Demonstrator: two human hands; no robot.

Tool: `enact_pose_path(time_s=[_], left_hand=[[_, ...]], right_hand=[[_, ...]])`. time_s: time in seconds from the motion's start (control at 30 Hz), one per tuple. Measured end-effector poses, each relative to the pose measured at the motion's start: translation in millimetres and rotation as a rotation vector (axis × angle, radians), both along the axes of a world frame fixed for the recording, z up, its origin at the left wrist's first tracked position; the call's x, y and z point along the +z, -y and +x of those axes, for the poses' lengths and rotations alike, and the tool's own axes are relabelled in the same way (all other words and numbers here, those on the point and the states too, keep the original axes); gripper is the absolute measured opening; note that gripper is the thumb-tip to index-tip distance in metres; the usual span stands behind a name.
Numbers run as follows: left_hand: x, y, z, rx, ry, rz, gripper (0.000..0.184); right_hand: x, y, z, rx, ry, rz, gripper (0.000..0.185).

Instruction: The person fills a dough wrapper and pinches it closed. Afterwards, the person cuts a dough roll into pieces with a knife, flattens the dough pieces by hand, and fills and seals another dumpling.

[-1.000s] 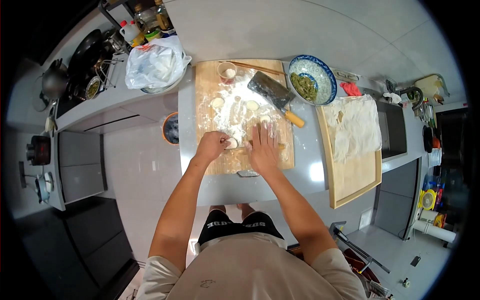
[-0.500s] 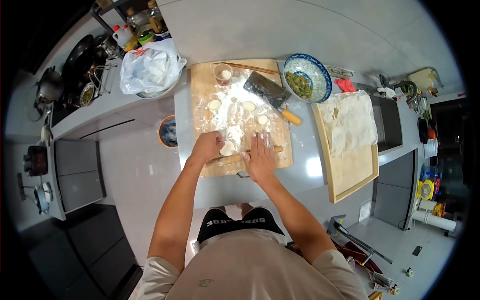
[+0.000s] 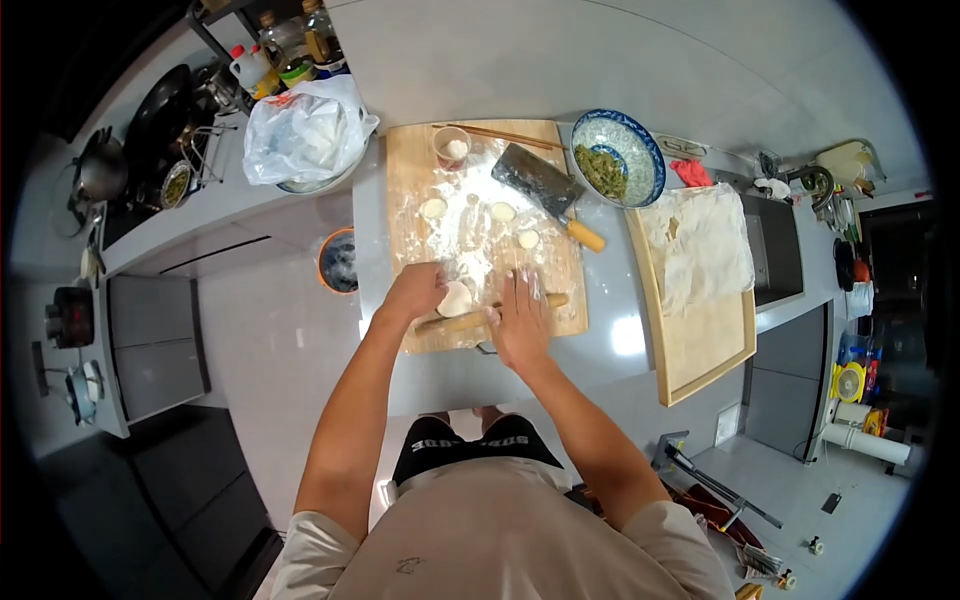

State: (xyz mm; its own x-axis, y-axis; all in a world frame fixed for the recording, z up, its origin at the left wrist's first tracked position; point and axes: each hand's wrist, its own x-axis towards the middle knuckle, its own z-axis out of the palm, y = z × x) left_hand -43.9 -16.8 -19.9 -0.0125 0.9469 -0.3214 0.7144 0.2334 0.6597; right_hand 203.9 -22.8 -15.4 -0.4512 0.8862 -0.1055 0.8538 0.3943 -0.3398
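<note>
My left hand [image 3: 418,291] is closed, its fingers pinching the left edge of a round dough wrapper [image 3: 456,299] on a floured wooden board [image 3: 410,165]. Just below the wrapper lies a wooden rolling pin [image 3: 450,325], slanting up to the right. My right hand [image 3: 521,318] rests flat across the pin's right part, fingers stretched forward. Farther up the board are small dough pieces, among them one at the left [image 3: 434,208], one in the middle [image 3: 502,212] and one at the right [image 3: 528,239].
A cleaver [image 3: 535,178] and chopsticks [image 3: 490,132] lie on the board, near a cup [image 3: 452,146] of flour. To the right stand a bowl [image 3: 655,165] of green filling and a wooden tray [image 3: 700,375] partly covered by a floury cloth. A plastic bag [image 3: 300,130] sits left.
The pin's left end sits slightly nearer to me. Both hands keep nearly the same place, and the whole view has shifted a little.
</note>
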Motion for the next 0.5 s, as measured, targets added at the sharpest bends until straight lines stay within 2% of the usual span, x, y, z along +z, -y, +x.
enact_pose_path(time_s=[0.13,0.23,0.3,0.43,0.47,0.5], left_hand=[[3.4,9.3,-4.0,0.012,0.050,-0.038,0.021],[9.0,-5.0,-3.4,-0.067,-0.094,-0.066,0.020],[9.0,-11.7,0.7,-0.089,-0.108,-0.011,0.020],[-4.9,-7.4,-1.5,-0.146,-0.123,0.166,0.017],[-2.1,-4.6,-2.1,-0.145,-0.118,0.172,0.017],[2.1,-0.5,-3.3,-0.050,-0.083,0.040,0.017]], right_hand=[[-2.1,-19.3,-21.0,-0.047,0.035,0.018,0.073],[-2.0,-68.4,-55.9,-0.035,-0.002,0.126,0.071],[-2.2,-90.1,-71.7,-0.033,0.018,0.304,0.072],[-4.8,-53.1,-44.0,0.060,-0.026,0.113,0.071],[-2.0,-30.7,-28.1,0.072,-0.015,0.105,0.070],[0.6,-10.5,-14.9,0.087,-0.006,0.096,0.070]])
